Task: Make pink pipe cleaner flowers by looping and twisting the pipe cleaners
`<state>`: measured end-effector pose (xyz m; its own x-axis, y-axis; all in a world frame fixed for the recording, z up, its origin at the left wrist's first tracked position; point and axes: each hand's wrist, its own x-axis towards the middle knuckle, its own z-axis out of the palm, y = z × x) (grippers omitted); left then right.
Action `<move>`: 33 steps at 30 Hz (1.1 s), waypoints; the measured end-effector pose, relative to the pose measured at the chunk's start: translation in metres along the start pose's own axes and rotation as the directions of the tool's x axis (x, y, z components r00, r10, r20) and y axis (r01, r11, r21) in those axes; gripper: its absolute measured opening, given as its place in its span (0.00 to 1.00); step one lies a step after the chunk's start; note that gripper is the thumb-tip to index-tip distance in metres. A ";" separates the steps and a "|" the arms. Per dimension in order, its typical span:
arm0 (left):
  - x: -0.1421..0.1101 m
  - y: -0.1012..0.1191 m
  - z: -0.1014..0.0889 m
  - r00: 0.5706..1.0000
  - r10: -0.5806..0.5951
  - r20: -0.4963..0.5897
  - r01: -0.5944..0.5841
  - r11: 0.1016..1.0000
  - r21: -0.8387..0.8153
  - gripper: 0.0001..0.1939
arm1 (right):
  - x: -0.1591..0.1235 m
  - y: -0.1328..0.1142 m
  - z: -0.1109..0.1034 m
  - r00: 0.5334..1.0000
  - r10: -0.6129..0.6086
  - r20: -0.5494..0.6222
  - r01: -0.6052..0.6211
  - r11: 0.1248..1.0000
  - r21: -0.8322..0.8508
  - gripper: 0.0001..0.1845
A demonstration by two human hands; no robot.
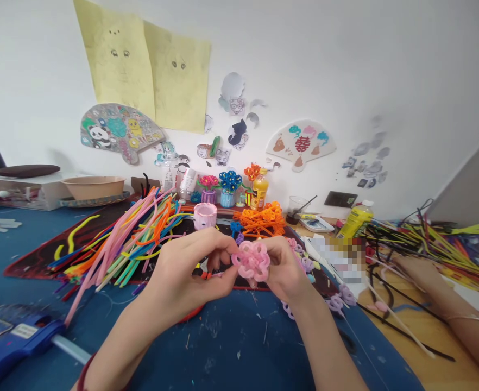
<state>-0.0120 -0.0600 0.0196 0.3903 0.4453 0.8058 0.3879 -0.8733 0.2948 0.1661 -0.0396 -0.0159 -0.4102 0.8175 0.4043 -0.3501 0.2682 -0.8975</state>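
Note:
A pink pipe-cleaner flower [251,262], made of looped petals, is held up between my two hands above the blue table. My left hand [194,266] pinches its left edge with thumb and fingertips. From the right, my right hand [283,269] grips the flower, its fingers partly hidden behind the petals. Just behind stands a small pink cup [205,216] wrapped in pipe cleaners. Orange looped pipe cleaners [262,219] are heaped beyond my right hand, and a bundle of colored pipe cleaners [117,239] lies beyond my left.
A blue glue gun [19,345] lies at the lower left. Finished flower pots [229,190] and an orange drink bottle [259,190] line the wall. Another person's arm [447,304] rests at right near a yellow bottle [355,220] and loose pipe cleaners. A tan bowl [93,188] sits at left.

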 end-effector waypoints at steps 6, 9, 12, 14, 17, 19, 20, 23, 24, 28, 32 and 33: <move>0.000 -0.001 0.000 0.999 0.036 -0.008 -0.036 0.999 0.027 0.08 | 0.000 0.001 -0.001 1.000 0.019 -0.010 -0.019 0.999 0.033 0.15; 0.000 -0.001 -0.001 1.000 0.020 0.003 -0.020 0.999 0.038 0.08 | 0.000 0.001 -0.001 1.000 0.021 -0.016 -0.021 0.999 0.027 0.16; -0.001 -0.001 -0.001 1.000 0.003 0.005 -0.003 0.999 0.040 0.07 | 0.000 0.000 0.000 1.000 0.015 -0.017 -0.015 1.000 0.003 0.17; -0.002 -0.001 -0.001 1.000 0.005 0.003 -0.005 0.999 0.043 0.07 | 0.000 0.000 0.000 1.000 0.015 -0.015 -0.015 1.000 -0.004 0.17; -0.002 -0.002 -0.001 1.000 0.014 0.002 -0.014 0.999 0.043 0.07 | 0.000 0.001 0.000 1.000 0.015 -0.011 -0.015 1.000 -0.002 0.16; -0.001 -0.002 -0.002 1.000 0.014 0.003 -0.014 0.999 0.032 0.06 | 0.000 0.002 -0.001 1.000 0.010 -0.008 -0.010 1.000 -0.005 0.16; 0.000 -0.002 -0.003 1.000 0.005 0.008 -0.006 1.000 0.022 0.05 | 0.000 0.002 -0.001 1.000 -0.004 -0.013 0.004 1.000 -0.017 0.15; 0.002 -0.004 -0.007 0.996 -0.070 0.050 0.072 0.996 -0.048 0.02 | 0.000 0.000 -0.003 0.994 -0.093 -0.060 0.085 0.989 -0.121 0.13; 0.002 -0.004 -0.008 0.991 -0.111 0.070 0.117 0.990 -0.083 0.02 | 0.000 0.000 -0.004 0.989 -0.130 -0.076 0.116 0.979 -0.170 0.13; 0.003 -0.006 -0.008 0.950 -0.275 0.151 0.305 0.920 -0.246 0.08 | 0.000 -0.002 -0.006 0.979 -0.191 -0.072 0.162 0.942 -0.295 0.12; 0.003 -0.008 -0.005 0.896 -0.375 0.235 0.443 0.775 -0.450 0.08 | 0.000 -0.001 -0.006 0.985 -0.171 -0.027 0.156 0.945 -0.286 0.11; 0.003 -0.008 -0.004 0.884 -0.391 0.258 0.468 0.733 -0.494 0.07 | 0.000 -0.001 -0.006 0.985 -0.169 -0.023 0.156 0.948 -0.278 0.10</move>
<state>-0.0173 -0.0523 0.0213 0.4086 0.7858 0.4643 0.0548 -0.5290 0.8469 0.1712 -0.0368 -0.0161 -0.3253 0.7721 0.5459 -0.1614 0.5235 -0.8366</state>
